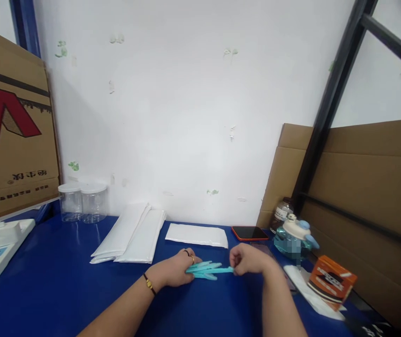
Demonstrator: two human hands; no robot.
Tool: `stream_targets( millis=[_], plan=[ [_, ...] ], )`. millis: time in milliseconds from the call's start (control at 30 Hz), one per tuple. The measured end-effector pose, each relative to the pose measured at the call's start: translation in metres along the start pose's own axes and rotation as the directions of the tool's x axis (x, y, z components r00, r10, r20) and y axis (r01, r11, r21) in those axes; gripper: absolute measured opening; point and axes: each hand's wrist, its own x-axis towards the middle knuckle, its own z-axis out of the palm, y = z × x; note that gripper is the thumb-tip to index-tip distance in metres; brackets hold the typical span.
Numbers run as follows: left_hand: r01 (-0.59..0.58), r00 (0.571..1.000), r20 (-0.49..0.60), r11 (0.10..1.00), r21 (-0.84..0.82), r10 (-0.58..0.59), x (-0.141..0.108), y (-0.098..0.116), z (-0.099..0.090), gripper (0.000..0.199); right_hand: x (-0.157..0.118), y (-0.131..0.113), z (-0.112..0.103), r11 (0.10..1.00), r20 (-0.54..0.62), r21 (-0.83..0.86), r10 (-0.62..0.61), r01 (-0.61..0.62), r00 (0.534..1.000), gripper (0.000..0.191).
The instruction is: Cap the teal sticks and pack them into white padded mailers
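Note:
A small bundle of slim turquoise plastic sticks (205, 269) is held low over the blue table, fanned out to the right; their exact kind is too small to tell. My left hand (181, 267), with a ring and a bracelet, is closed around their left ends. One stick reaches further right than the others, and my right hand (245, 259) pinches its tip between thumb and fingers. Just behind the hands lies a flat white packet (196, 235). The palm side of my left hand is hidden.
Left are stacked white packets (130, 234), two clear jars (94, 203) and a power strip (21, 238). Right are a phone (249, 233), a brown bottle (281, 215), a teal drinking bottle (293, 238) and an orange box (332, 281). A white wall (186, 117) rises behind the blue table (63, 281).

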Motion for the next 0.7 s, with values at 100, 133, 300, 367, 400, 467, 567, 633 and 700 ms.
stream_targets(
  millis=[100, 133, 300, 367, 400, 467, 567, 633, 700],
  plan=[
    [0.002, 0.999, 0.033, 1.000, 0.016, -0.002, 0.000, 0.002, 0.000, 0.048, -0.016, 0.012, -0.019, 0.966, -0.027, 0.259, -0.017, 0.023, 0.999, 0.012],
    [-0.001, 0.999, 0.042, 1.000, 0.026, -0.001, 0.000, 0.004, 0.000, 0.051, -0.018, 0.014, -0.022, 0.947, -0.054, 0.318, -0.036, 0.051, 0.998, 0.014],
    [-0.017, 0.998, 0.069, 0.996, 0.085, 0.011, -0.001, 0.016, 0.005, 0.058, 0.001, 0.008, -0.014, 0.908, -0.261, 0.375, -0.089, 0.186, 0.961, 0.019],
    [-0.032, 0.996, 0.081, 0.996, 0.084, 0.026, -0.001, 0.020, 0.008, 0.060, 0.013, 0.007, -0.006, 0.908, -0.323, 0.366, -0.083, 0.205, 0.943, 0.020],
    [-0.043, 0.996, 0.086, 0.996, 0.081, 0.036, -0.001, 0.022, 0.009, 0.060, 0.019, 0.007, -0.002, 0.904, -0.339, 0.369, -0.083, 0.214, 0.937, 0.020],
    [-0.056, 0.995, 0.084, 0.995, 0.080, 0.049, -0.001, 0.023, 0.011, 0.061, 0.030, 0.011, 0.007, 0.900, -0.332, 0.377, -0.090, 0.220, 0.939, 0.019],
    [-0.053, 0.997, 0.063, 0.996, 0.075, 0.048, 0.000, 0.022, 0.013, 0.062, 0.046, 0.016, 0.023, 0.918, -0.256, 0.349, -0.102, 0.190, 0.961, 0.017],
    [-0.050, 0.997, 0.053, 0.997, 0.059, 0.047, 0.001, 0.019, 0.014, 0.063, 0.058, 0.017, 0.035, 0.926, -0.246, 0.324, -0.116, 0.194, 0.962, 0.015],
    [-0.051, 0.998, 0.042, 0.998, 0.039, 0.050, 0.001, 0.016, 0.015, 0.067, 0.069, 0.016, 0.045, 0.933, -0.303, 0.285, -0.127, 0.217, 0.944, 0.013]
  ],
)
